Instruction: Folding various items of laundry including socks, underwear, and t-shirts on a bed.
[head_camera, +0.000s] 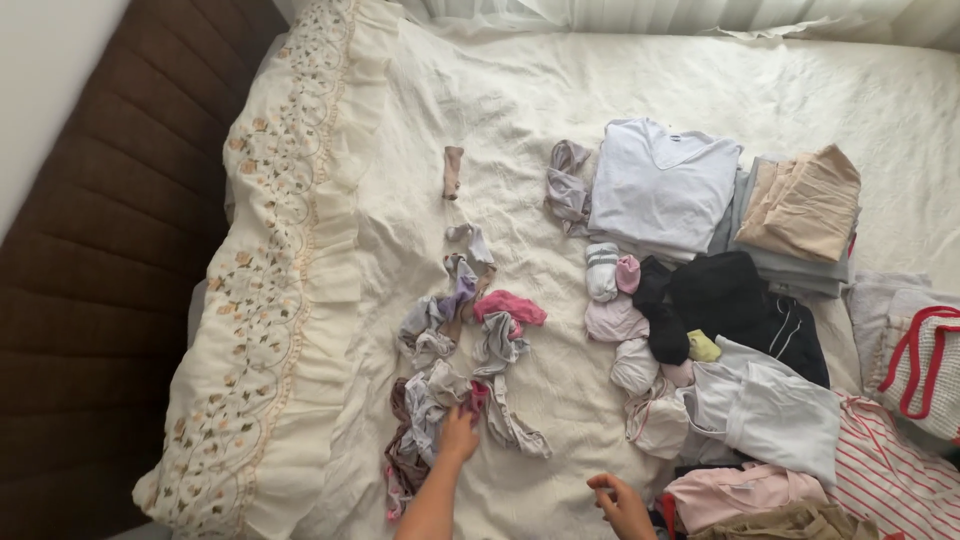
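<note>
Head view, looking down on a cream bedspread (560, 100). My left hand (458, 432) reaches into a loose scatter of small garments (450, 340), its fingers closed on a dark pink piece (477, 397) at the near edge of the scatter. My right hand (620, 502) hovers low and well apart to the right, fingers curled loosely inward; whether it holds anything I cannot tell. Beyond the left hand lie a bright pink item (510, 306) and, farther off, a lone tan sock (453, 171). Beyond the right hand sit rolled pale bundles (612, 300); farther right are folded stacks: a white top (660, 185), a tan garment (805, 200), a black garment (740, 300).

Risks, as I judge them: the scattered pieces overlap, so lifting 1 may drag a tangled neighbour along. A wide sweep of the right arm could topple the nearby rolled bundles or disturb the folded stacks.
</note>
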